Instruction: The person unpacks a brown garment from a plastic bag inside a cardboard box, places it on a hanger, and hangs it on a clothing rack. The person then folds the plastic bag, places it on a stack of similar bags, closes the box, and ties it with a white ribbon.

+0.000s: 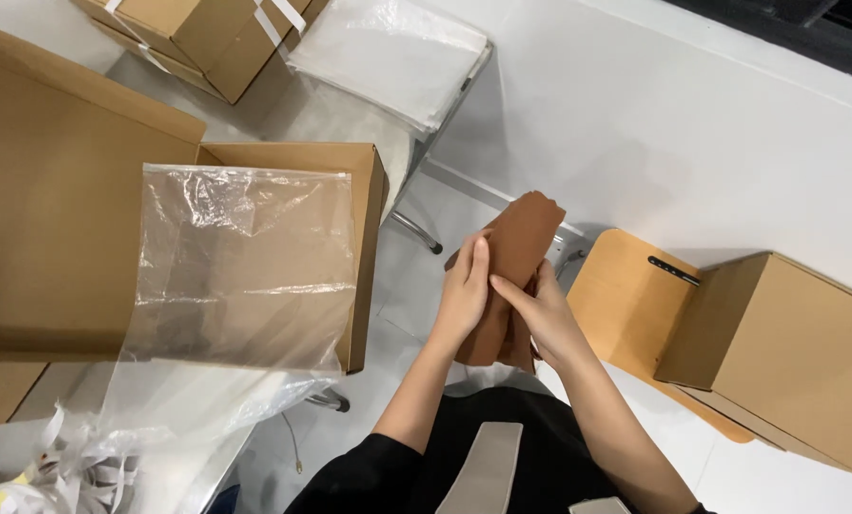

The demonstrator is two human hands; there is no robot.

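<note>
Between both hands' fingers point(483, 262): brown cloth point(521, 238)

Rust-brown cloth point(516, 252), tan cardboard box point(778, 352)

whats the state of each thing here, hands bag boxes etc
left hand: gripping brown cloth
right hand: gripping brown cloth
brown cloth: folded, held upright
big box: open
clear bag: empty, draped over the big box
box on chair: closed

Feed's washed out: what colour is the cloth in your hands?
Rust brown cloth, plain, clearest in the head view.
</note>
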